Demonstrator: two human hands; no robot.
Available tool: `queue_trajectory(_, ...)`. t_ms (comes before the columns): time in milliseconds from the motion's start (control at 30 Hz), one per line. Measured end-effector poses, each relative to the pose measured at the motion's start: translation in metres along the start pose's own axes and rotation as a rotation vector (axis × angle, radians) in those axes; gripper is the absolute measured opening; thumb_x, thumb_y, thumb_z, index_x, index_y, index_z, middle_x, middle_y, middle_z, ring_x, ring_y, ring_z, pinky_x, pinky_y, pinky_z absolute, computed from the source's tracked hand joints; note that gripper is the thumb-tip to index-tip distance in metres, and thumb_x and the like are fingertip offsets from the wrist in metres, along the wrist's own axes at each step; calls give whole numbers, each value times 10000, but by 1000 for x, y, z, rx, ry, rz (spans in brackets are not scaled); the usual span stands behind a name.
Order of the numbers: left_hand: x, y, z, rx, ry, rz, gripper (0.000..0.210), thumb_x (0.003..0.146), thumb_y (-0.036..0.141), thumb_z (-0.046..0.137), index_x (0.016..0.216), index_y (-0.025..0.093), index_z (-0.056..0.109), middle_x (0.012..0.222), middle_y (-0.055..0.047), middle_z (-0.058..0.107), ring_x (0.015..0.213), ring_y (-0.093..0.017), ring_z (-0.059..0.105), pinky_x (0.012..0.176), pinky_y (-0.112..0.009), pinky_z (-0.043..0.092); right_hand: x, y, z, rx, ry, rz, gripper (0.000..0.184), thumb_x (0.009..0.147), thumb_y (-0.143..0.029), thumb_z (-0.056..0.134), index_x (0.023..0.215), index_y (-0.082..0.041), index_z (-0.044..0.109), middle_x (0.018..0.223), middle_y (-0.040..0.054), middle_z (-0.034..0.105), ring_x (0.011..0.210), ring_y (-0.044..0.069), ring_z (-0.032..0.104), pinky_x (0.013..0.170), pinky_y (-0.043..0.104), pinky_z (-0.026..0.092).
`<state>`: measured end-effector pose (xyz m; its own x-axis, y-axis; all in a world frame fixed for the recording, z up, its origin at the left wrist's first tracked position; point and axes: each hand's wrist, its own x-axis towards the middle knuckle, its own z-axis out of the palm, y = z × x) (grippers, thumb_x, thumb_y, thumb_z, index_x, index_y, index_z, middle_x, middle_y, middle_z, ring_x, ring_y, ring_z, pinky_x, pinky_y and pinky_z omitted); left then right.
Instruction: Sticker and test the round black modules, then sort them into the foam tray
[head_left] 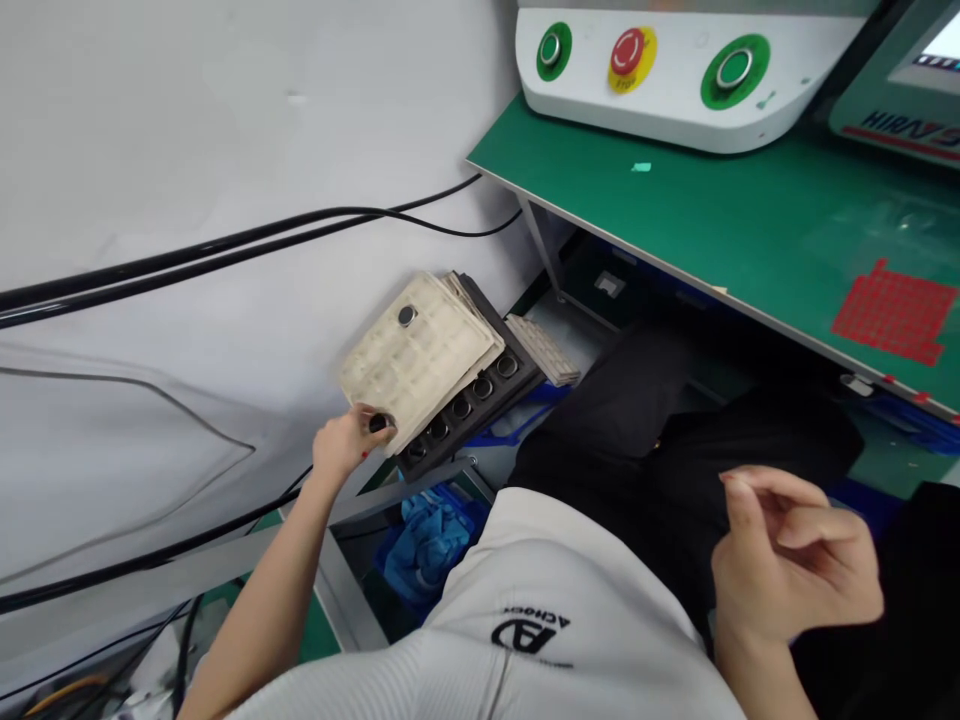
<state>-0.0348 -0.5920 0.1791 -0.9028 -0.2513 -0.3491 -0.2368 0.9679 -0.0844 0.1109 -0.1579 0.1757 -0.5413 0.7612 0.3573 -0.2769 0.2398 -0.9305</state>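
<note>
Apparently pinching a dark disc (378, 424) with the left hand (342, 446), the nearer one, at the closest corner of a pale tray (435, 360) stretching lengthwise ahead and rightward, with the right hand (799, 560) well apart, pressed together at thumb and forefinger.

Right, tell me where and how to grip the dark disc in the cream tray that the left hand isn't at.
Best pinch the dark disc by opposite sides of its rim, coming from above: it is round, its top face is uncovered, and no other disc sits right beside it. The left hand is at the cream tray's near corner, likely leaving room.
</note>
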Motion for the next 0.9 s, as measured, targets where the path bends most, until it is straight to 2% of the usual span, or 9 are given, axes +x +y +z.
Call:
queue_trajectory(100, -7, 29, -15, -205, 91, 39, 614, 789, 490, 616, 1265, 102, 581, 1151, -177, 712, 1046, -316, 708, 896, -410, 567, -1, 1, 3, 17, -14, 36, 389, 688, 18, 758, 621, -190, 436, 716, -1, 699, 646, 146, 692, 579, 271, 569)
queue_trajectory(167, -18, 66, -18, -604, 64, 181, 719, 757, 535, 677, 1333, 127, 545, 1234, -159, 679, 1000, -271, 727, 902, -382, 584, -1, -1, 8, 36, -39, 77, 384, 694, 18, 758, 629, -189, 441, 697, -13, 689, 652, 136, 691, 605, 259, 573)
queue_trajectory(267, -39, 140, -14, -1259, -220, 455, 716, 631, 519, 838, 1205, 132, 656, 1131, -162, 717, 870, -287, 751, 786, -399, 632, 1, -8, 14, 57, -81, 129, 378, 716, 9, 747, 639, -193, 436, 714, -14, 696, 663, 127, 685, 632, 255, 575)
queue_trajectory(367, -60, 206, -7, -1526, -546, 767, 577, 644, 399, 881, 1157, 195, 713, 1084, -133, 739, 870, -279, 757, 728, -343, 642, 5, -20, 16, 96, -113, 180, 368, 741, 4, 725, 648, -197, 432, 730, -11, 697, 671, 120, 677, 629, 245, 570)
queue_trajectory(467, -75, 250, -7, -1577, -736, 1043, 522, 679, 302, 874, 1175, 250, 721, 1088, -113, 740, 891, -260, 758, 741, -304, 639, 12, -32, 14, 160, -155, 259, 343, 764, 2, 703, 671, -202, 442, 729, -12, 691, 684, 119, 674, 633, 238, 567)
queue_trajectory(567, -82, 275, -12, -1529, -772, 1226, 548, 669, 266, 881, 1192, 259, 718, 1124, -121, 721, 882, -243, 757, 763, -295, 637, 18, -43, 11, 242, -190, 341, 341, 761, 6, 698, 687, -206, 442, 732, -20, 688, 683, 113, 666, 636, 230, 568)
queue_trajectory(767, -93, 297, -20, -1507, -785, 1345, 540, 711, 313, 857, 1225, 272, 696, 1129, -109, 705, 902, -227, 752, 782, -284, 638, 24, -48, 13, 409, -219, 440, 347, 757, -1, 719, 699, -209, 447, 747, -37, 688, 700, 99, 666, 672, 223, 578)
queue_trajectory(833, -96, 300, -20, -1537, -728, 1354, 536, 756, 326, 823, 1264, 272, 662, 1126, -92, 693, 901, -212, 752, 790, -278, 637, 24, -45, 16, 442, -168, 466, 313, 775, -20, 713, 728, -213, 470, 767, -38, 689, 730, 101, 680, 716, 236, 588)
queue_trajectory(900, -99, 302, -20, -1553, -533, 1417, 549, 759, 265, 817, 1279, 247, 642, 1133, -84, 670, 941, -214, 745, 819, -277, 634, 24, -40, 18, 479, -111, 508, 281, 787, -60, 718, 779, -220, 487, 825, -35, 697, 793, 116, 712, 784, 269, 604)
